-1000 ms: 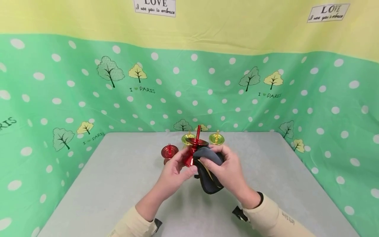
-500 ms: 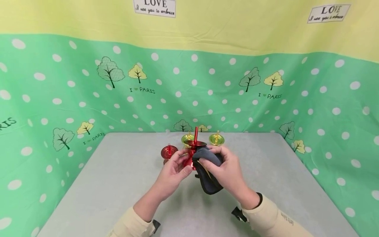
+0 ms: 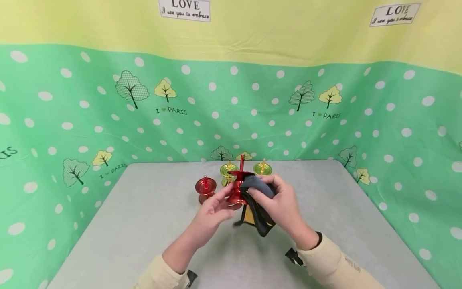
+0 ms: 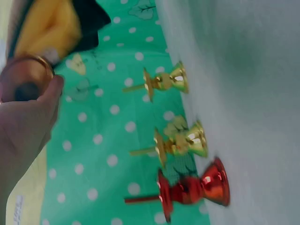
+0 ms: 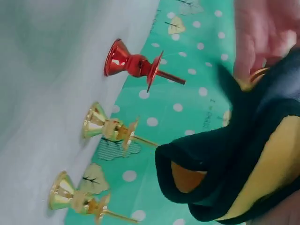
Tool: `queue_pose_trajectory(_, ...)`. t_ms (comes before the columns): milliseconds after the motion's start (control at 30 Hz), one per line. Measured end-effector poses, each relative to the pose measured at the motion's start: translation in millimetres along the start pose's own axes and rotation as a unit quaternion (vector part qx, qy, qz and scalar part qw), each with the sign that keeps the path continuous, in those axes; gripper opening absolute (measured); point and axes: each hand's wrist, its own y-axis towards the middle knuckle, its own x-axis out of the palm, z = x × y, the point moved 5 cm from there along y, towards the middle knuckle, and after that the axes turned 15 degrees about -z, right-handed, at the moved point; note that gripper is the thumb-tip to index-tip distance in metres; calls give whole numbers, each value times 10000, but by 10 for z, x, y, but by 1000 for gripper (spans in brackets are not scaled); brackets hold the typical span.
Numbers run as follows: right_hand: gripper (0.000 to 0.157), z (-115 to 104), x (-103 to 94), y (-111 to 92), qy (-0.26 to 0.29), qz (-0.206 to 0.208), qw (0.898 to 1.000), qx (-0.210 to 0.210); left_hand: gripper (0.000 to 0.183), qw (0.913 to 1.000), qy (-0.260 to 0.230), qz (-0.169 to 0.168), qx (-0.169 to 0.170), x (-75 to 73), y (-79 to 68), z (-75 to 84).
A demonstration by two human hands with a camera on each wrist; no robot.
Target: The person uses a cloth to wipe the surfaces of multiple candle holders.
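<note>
A shiny red candlestick (image 3: 236,197) with a saucer and an upright spike is held up over the table, between both hands. My left hand (image 3: 207,220) holds it low down from the left; its hollow base (image 4: 29,75) faces the left wrist camera. Between thumb and fingers, my right hand (image 3: 283,204) pinches a folded dark cloth (image 3: 257,185) against the candlestick's right side. This cloth has a yellow face (image 5: 262,164) and black edging, and its loose end hangs below the hand. The cloth hides part of the stem.
Another red candlestick (image 3: 205,186) stands on the grey table (image 3: 144,224), left of the held one. Two gold candlesticks stand behind: one (image 3: 229,170) near the middle, one (image 3: 262,169) further right. A green polka-dot curtain (image 3: 234,108) encloses the back and sides.
The candlestick has turned slightly and shifted a little right. My left thumb has come away from its base. The hanging cloth end has swung, showing more yellow.
</note>
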Motion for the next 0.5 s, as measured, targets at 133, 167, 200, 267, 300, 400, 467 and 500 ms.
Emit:
queue_pose_trajectory(133,28,-109,21,-69,-344,30,9975,-610,72,9977,489,418,-230,26,12,4)
queue_pose_trajectory(167,29,-126,26,-80,-408,39,9967,-699,73,9961,559,613,-305,18,13,-2)
queue_pose_trajectory(200,29,-134,32,-91,-420,24,9963,-743,73,9947,562,771,-376,10,14,-12)
queue_pose_trajectory(267,29,-134,33,-83,-333,-62,9969,-704,74,9942,387,897,-448,-6,14,-19)
queue_pose_trajectory(300,28,-117,28,-74,-225,-107,9979,-601,74,9948,260,869,-462,-10,11,-25)
queue_pose_trajectory(400,24,-57,1,-48,163,-176,9994,-239,70,9979,-72,539,-351,0,10,-18)
queue_pose_trajectory(467,23,-38,-6,-46,187,-174,9996,-111,68,9992,57,336,-232,16,10,6)
queue_pose_trajectory(500,23,-39,2,-53,145,-190,9997,-106,68,9989,271,315,-216,23,8,18)
